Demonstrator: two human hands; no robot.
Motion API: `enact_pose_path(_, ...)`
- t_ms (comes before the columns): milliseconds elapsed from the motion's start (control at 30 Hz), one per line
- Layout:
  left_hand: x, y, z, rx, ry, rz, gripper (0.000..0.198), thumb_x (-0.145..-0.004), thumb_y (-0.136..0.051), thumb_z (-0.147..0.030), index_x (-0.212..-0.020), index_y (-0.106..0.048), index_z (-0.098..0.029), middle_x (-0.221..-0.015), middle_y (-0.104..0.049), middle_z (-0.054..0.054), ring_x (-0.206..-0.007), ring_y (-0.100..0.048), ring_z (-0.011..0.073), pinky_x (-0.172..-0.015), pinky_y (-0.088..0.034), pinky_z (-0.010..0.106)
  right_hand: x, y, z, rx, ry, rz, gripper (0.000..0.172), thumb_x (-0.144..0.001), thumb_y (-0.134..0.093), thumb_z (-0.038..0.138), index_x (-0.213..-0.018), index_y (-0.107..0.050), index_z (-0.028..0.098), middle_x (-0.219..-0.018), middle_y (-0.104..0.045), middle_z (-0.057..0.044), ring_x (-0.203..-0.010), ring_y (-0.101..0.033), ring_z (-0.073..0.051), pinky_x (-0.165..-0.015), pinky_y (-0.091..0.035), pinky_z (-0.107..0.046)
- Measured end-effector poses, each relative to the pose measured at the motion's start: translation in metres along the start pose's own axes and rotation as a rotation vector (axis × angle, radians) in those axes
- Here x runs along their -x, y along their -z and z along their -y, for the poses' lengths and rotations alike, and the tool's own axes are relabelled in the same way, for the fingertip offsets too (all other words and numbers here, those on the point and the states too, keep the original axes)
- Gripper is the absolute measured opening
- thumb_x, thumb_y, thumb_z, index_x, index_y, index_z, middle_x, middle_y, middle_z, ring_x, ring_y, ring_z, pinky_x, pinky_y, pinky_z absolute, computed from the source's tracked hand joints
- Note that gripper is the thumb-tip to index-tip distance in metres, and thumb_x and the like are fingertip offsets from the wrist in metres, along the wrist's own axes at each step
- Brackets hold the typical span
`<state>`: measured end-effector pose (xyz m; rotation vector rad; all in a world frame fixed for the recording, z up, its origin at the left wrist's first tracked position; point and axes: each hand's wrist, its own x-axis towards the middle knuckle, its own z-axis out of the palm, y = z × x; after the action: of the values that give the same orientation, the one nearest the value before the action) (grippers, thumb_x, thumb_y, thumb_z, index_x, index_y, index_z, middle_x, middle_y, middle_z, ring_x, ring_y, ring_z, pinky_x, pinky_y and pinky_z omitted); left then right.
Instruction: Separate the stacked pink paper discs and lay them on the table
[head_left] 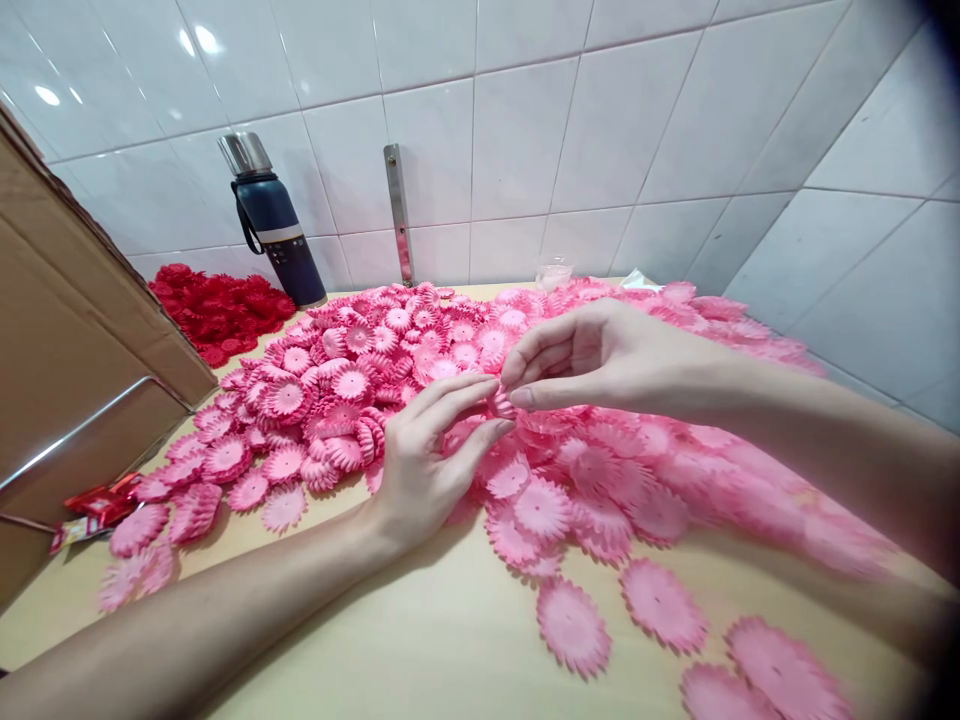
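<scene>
My left hand (439,450) and my right hand (574,360) meet at the centre, above a large heap of pink scalloped discs (536,505). Between their fingertips is a small pink petal piece (501,400) with curled edges. Thumb and fingers of the left hand pinch it from the left; the right thumb and index finger hold it from the right. Curled pink pieces (352,382) are piled left of the hands, while flatter discs lie to the right and in front.
A dark blue bottle (281,235) stands against the tiled wall beside a red petal pile (217,310). At the left is a cardboard box (82,330), with small red packets (101,505) near it. Loose discs (574,625) lie on the table (420,640).
</scene>
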<state>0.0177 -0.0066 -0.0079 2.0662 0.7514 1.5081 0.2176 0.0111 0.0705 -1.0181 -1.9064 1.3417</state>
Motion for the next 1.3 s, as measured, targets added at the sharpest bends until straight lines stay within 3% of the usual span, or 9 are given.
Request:
enact_pose_path(767,-0.0009,0.0003,-0.0026,-0.01,0.001,0.013,0.027,-0.082,-0.071,-0.014,-0.109,-0.069,-0.018,-0.112,-0.069,0.009,-0.103,-0.067,0.0194,-0.094,-0.06,0.037,-0.0013,-0.0005,0.0015,0.085,0.019,0.022,0.015,-0.073,-0.075,0.024,-0.086,-0.071,0.019,-0.086,-0.075,-0.003,-0.08,-0.072,-0.017,-0.071,-0.059,-0.028)
enact_pose_path(933,0.0001,-0.0005,-0.004,0.093,0.043,0.042,0.031,-0.084,-0.066,-0.012,-0.114,-0.064,-0.019,-0.112,-0.066,0.008,-0.102,-0.066,0.0184,-0.091,-0.062,0.035,-0.0012,-0.0013,0.001,0.125,0.033,0.007,0.013,-0.072,-0.073,0.02,-0.085,-0.07,0.019,-0.083,-0.074,-0.003,-0.078,-0.071,-0.018,-0.067,-0.058,-0.03)
enact_pose_path(1300,0.0003,-0.001,-0.0069,0.084,-0.024,0.002,0.02,-0.084,-0.061,-0.004,-0.1,-0.065,-0.015,-0.1,-0.063,0.006,-0.095,-0.064,0.0152,-0.085,-0.062,0.03,-0.0004,0.0041,-0.0011,0.14,0.072,-0.02,0.009,-0.072,-0.068,0.011,-0.078,-0.066,0.018,-0.077,-0.069,-0.001,-0.07,-0.065,-0.014,-0.061,-0.054,-0.025)
